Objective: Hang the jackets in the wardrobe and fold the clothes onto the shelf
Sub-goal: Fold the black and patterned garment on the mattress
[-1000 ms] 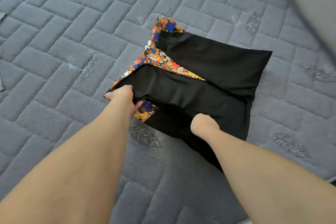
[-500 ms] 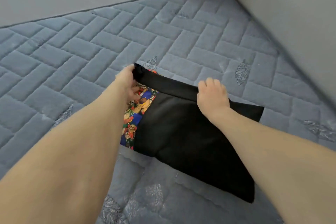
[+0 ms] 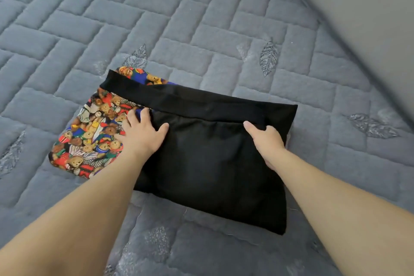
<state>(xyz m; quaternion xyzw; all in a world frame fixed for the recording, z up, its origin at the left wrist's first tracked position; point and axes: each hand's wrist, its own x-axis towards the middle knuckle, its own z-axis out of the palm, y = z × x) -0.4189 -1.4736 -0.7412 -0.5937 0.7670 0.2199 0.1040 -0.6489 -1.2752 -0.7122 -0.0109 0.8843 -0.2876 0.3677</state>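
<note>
While flat, one folded garment (image 3: 208, 163), two hands.

Grey quilted mattress (image 3: 201, 18), plain wall (image 3: 358, 6)

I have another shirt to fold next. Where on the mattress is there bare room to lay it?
Bare quilted mattress lies beyond the folded garment, up to the wall, and left of its teddy-bear print. A narrower strip runs right of it. The middle is crowded: left hand and right hand rest on the garment.
</note>
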